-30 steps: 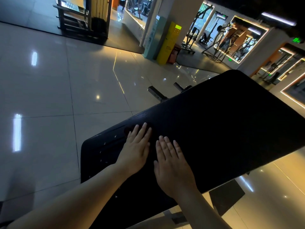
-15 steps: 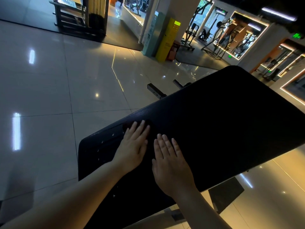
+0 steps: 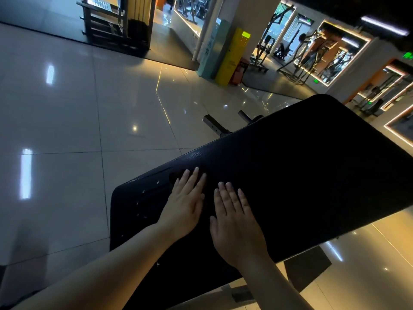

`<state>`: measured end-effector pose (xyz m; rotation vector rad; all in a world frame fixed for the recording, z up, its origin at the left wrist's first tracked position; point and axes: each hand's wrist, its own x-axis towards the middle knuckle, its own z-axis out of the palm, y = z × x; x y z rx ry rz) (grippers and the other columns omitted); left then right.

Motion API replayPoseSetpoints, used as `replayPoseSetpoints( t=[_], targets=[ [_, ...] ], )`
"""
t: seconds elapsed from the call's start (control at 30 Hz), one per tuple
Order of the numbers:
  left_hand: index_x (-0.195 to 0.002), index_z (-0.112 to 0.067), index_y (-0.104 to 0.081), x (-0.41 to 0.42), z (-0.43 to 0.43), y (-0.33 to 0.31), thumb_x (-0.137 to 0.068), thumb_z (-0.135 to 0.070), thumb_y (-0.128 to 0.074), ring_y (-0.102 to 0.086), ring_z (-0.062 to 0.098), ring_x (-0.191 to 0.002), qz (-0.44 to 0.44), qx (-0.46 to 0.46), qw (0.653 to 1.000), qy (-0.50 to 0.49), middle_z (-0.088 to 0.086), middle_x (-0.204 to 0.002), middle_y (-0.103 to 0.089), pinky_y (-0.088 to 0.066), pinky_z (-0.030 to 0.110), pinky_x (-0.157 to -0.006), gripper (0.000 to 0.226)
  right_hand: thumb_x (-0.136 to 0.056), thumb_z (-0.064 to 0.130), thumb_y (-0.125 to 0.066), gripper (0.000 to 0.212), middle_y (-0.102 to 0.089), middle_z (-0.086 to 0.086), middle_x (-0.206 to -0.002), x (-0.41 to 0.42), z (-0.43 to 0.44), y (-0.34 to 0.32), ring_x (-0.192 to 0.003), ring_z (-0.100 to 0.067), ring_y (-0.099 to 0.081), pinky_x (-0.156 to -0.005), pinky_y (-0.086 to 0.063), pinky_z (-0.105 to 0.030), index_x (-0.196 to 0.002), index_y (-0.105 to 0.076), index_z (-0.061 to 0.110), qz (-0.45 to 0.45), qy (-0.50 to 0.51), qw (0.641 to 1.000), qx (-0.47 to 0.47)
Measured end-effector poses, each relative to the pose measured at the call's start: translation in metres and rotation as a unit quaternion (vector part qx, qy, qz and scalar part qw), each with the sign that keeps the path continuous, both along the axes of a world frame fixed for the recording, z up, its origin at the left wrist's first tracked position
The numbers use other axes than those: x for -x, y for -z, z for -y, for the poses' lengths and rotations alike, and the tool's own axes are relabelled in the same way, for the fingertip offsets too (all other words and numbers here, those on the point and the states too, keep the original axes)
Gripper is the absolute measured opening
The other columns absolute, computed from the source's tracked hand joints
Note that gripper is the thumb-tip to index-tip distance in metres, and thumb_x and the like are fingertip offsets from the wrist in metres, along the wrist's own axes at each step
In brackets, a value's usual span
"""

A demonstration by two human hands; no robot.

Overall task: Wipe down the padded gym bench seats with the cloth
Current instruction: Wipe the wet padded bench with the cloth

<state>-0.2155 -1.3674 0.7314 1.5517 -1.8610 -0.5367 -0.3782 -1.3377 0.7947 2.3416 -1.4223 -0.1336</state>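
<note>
Bench pad (image 3: pixel 301 175) — cloth (image 3: pixel 174 177) under left grip (image 3: pixel 185 206).

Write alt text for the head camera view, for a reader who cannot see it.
A person's left hand and right hand lie flat, side by side, on a black padded bench; what looks like a dark cloth shows under the left hand. Around the bench is a glossy tiled floor, with gym machines in the dim background.
</note>
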Motion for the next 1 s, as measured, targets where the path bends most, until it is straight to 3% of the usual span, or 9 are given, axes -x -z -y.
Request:
replayPoseSetpoints(
  t=[0.07,0.2,0.33,0.43,0.57,0.73,0.83,1.0],
  targets=[
    [-0.156,-0.038,-0.003,-0.007,-0.016,0.008,-0.104,-0.045,-0.021,0.022,0.006,-0.149,0.017,0.032,0.998,0.047,-0.013,-0.165,0.011,0.008,0.035,-0.122,0.056,-0.100,0.046,-0.030,0.070,-0.010,-0.022,-0.165,-0.001,0.000,-0.003,-0.155,-0.036,-0.003,-0.124,-0.008,-0.054,-0.156,-0.022,0.004,0.008,0.037,0.999,0.016],
    [-0.156,-0.038,-0.001,-0.023,-0.038,0.024,-0.104,-0.051,-0.016,0.021,0.006,-0.149,0.061,0.037,0.994,0.080,-0.011,-0.166,0.010,0.004,0.036,-0.123,0.056,-0.100,0.049,-0.032,0.073,-0.015,-0.024,-0.163,-0.001,-0.001,-0.003,-0.154,-0.037,-0.010,-0.122,-0.013,-0.060,-0.154,-0.028,0.000,0.003,0.050,0.998,0.023],
    [-0.156,-0.036,0.002,-0.014,-0.012,0.008,-0.105,-0.045,-0.020,0.026,0.008,-0.147,0.003,-0.024,0.999,-0.021,-0.011,-0.164,0.016,0.001,0.036,-0.124,0.057,-0.101,0.047,-0.028,0.072,-0.015,-0.024,-0.163,-0.001,0.001,-0.001,-0.154,-0.035,-0.012,-0.122,-0.018,-0.057,-0.154,-0.027,-0.001,0.004,0.042,0.999,0.016],
    [-0.157,-0.030,0.000,0.003,0.003,-0.002,-0.107,-0.037,-0.024,0.025,0.013,-0.147,-0.025,-0.062,0.994,-0.088,-0.006,-0.165,0.014,0.008,0.039,-0.124,0.056,-0.102,0.046,-0.027,0.070,-0.014,-0.023,-0.163,0.000,0.000,0.000,-0.154,-0.034,-0.011,-0.122,-0.020,-0.056,-0.154,-0.025,-0.001,0.004,0.040,0.999,0.017],
    [-0.155,-0.039,0.003,0.007,-0.025,0.005,-0.105,-0.043,-0.022,0.029,0.007,-0.146,0.002,-0.013,1.000,-0.015,-0.015,-0.162,0.019,0.011,0.036,-0.123,0.057,-0.102,0.046,-0.025,0.070,-0.015,-0.023,-0.163,-0.001,-0.001,-0.001,-0.154,-0.034,-0.011,-0.122,-0.022,-0.055,-0.154,-0.026,-0.001,0.006,0.043,0.999,0.016],
    [-0.155,-0.035,0.009,-0.002,-0.062,0.019,-0.099,-0.052,-0.006,0.031,0.008,-0.146,0.078,-0.009,0.996,0.033,-0.010,-0.163,0.023,0.011,0.035,-0.122,0.060,-0.102,0.046,-0.025,0.070,-0.014,-0.023,-0.164,0.001,0.000,0.001,-0.154,-0.033,-0.010,-0.122,-0.021,-0.054,-0.155,-0.024,0.000,0.001,0.045,0.999,0.017],
    [-0.154,-0.034,0.014,-0.004,-0.049,0.008,-0.103,-0.048,-0.011,0.035,0.010,-0.144,0.058,-0.048,0.997,0.012,-0.010,-0.159,0.030,0.013,0.034,-0.122,0.059,-0.102,0.046,-0.025,0.070,-0.012,-0.021,-0.165,0.000,0.001,0.001,-0.155,-0.033,-0.008,-0.123,-0.019,-0.053,-0.155,-0.023,0.000,-0.003,0.049,0.999,0.016],
    [-0.156,-0.031,0.008,-0.006,-0.010,-0.003,-0.107,-0.035,-0.026,0.033,0.014,-0.145,0.007,-0.070,0.997,-0.009,-0.006,-0.163,0.024,0.010,0.042,-0.124,0.060,-0.103,0.046,-0.028,0.068,-0.014,-0.020,-0.165,-0.003,-0.001,0.000,-0.155,-0.032,-0.010,-0.122,-0.022,-0.053,-0.156,-0.025,0.002,0.006,0.052,0.999,0.012]
  ],
)
